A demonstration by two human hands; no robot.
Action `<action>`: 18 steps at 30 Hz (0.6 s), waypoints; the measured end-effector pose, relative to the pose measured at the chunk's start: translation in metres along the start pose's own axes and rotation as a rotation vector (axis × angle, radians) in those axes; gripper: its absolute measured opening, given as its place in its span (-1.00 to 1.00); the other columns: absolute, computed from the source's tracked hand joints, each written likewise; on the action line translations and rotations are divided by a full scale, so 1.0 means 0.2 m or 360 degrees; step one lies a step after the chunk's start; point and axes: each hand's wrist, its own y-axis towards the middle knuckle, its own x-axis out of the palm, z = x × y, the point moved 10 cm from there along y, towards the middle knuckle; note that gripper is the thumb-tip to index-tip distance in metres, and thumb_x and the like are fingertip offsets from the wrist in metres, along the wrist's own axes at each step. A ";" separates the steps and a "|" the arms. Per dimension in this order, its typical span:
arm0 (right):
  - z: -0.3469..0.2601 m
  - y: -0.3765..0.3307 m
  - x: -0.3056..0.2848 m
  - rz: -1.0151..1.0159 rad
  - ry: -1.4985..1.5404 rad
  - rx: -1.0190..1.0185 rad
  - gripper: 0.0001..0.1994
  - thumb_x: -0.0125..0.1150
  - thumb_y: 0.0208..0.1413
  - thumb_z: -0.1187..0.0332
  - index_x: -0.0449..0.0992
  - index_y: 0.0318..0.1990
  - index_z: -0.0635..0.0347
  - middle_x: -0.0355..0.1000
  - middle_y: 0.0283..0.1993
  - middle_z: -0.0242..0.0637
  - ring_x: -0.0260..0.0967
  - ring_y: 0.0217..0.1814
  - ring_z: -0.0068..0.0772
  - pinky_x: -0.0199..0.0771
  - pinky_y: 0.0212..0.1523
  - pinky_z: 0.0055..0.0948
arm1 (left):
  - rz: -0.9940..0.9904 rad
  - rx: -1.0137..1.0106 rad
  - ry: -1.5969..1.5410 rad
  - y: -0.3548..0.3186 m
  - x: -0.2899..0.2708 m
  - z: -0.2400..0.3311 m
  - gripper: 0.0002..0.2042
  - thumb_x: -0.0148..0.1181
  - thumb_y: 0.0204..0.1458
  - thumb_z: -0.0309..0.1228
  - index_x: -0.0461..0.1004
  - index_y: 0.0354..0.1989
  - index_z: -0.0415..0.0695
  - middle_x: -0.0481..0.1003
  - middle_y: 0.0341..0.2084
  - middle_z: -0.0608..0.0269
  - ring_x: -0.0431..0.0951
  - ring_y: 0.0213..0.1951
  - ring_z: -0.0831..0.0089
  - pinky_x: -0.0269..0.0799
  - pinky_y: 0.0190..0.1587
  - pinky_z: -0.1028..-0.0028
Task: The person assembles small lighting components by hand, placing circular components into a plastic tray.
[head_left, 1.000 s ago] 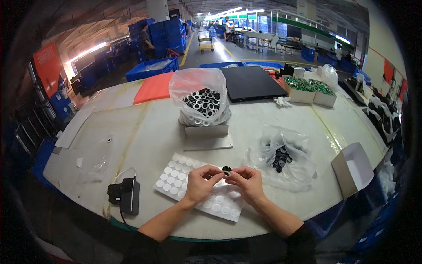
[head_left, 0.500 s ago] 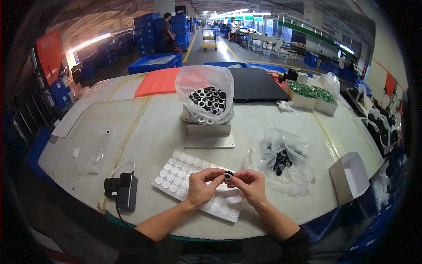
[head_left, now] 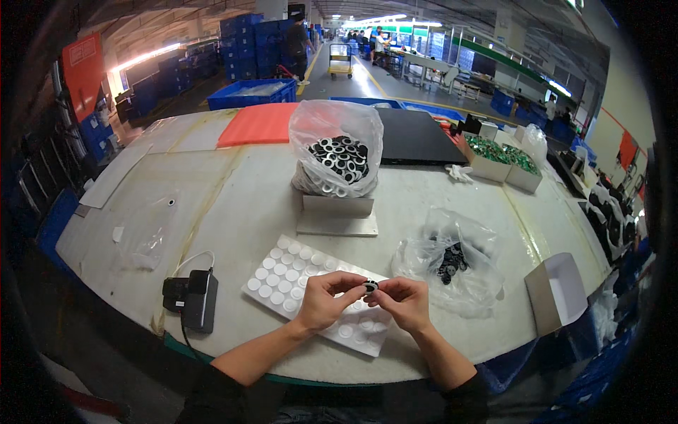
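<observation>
Ring, now closer against the black disc

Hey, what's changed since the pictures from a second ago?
The small piece held between left hand and right hand now looks more compact, its black and pale parts closer together. Behind, a person moved rightward along the blue crates. The white tray, ring-filled bag and black-disc bag stayed put.

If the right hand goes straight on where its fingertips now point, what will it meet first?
The right hand would first push on the small round part at its fingertips, then probably meet the left hand; exact depth is unclear.
</observation>
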 end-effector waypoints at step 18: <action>0.07 -0.03 -0.02 0.0042 -0.0279 0.0096 -0.90 0.21 0.03 0.56 0.48 -0.33 0.44 0.51 -0.41 -0.16 0.50 -0.39 -0.46 0.56 -0.32 -0.50 | -0.0029 -0.0014 0.0172 -0.02 0.01 -0.06 -0.85 0.18 -0.02 -0.60 0.50 -0.25 -0.34 0.54 -0.34 0.18 0.54 -0.26 0.53 0.46 -0.10 0.52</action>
